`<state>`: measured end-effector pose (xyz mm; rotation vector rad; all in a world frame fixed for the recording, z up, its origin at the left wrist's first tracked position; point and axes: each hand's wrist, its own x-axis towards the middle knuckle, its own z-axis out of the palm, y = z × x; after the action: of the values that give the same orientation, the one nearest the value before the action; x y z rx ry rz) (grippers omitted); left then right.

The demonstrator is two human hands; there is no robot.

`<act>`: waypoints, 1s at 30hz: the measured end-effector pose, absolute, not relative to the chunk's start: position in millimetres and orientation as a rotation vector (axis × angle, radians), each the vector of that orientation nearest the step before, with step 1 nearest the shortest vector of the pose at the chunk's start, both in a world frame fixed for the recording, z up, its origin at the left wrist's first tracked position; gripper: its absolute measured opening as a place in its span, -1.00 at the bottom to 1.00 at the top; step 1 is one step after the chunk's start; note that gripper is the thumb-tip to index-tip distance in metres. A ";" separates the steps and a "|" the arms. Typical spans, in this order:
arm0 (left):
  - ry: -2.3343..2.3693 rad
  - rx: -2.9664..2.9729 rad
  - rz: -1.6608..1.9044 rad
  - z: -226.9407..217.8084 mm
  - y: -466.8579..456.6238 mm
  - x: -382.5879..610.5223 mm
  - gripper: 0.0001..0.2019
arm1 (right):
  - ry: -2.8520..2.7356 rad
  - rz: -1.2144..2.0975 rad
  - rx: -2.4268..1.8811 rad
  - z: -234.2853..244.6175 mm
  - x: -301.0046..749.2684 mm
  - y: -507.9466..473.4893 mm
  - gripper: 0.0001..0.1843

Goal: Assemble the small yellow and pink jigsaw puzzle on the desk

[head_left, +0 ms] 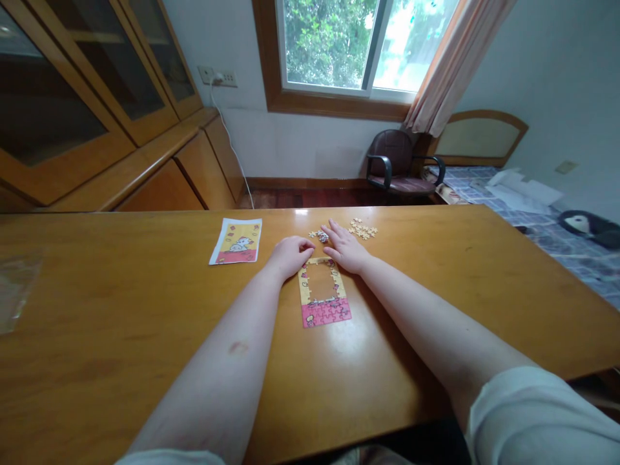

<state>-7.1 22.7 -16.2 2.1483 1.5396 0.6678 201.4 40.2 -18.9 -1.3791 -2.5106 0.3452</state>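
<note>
A small jigsaw puzzle [323,309] lies on the wooden table [145,310]; its yellow border and pink bottom are joined, its middle is bare. My left hand [289,253] rests curled at the puzzle's top left corner, fingers bent down on the table. My right hand [345,247] lies at the top right corner, fingers stretched toward a few loose pieces [320,236]. A heap of loose pieces [362,228] sits just right of that hand. A picture card [236,241] with the same design lies to the left.
A clear plastic bag [14,287] lies at the table's left edge. Beyond the table stand a dark armchair [403,165], wooden cabinets [97,116] on the left and a bed [542,213] on the right under a window.
</note>
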 end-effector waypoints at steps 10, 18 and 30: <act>1.553 2.118 0.671 -10.8 19.1 -6.9 -0.75 | -2.799 0.361 -1.132 -16.3 190.0 66.2 -0.29; 1.531 2.124 0.652 -12.6 21.2 -9.1 -0.73 | -2.692 0.511 -1.283 -11.6 220.8 37.2 -0.35; 1.540 2.096 0.644 -6.3 17.9 -7.6 -0.75 | -2.577 0.398 -1.672 -10.4 240.9 -65.3 -0.14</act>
<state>-7.6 17.9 -6.3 2.0959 1.5396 0.6443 240.9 -65.3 -10.4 -1.6725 -2.5773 0.3983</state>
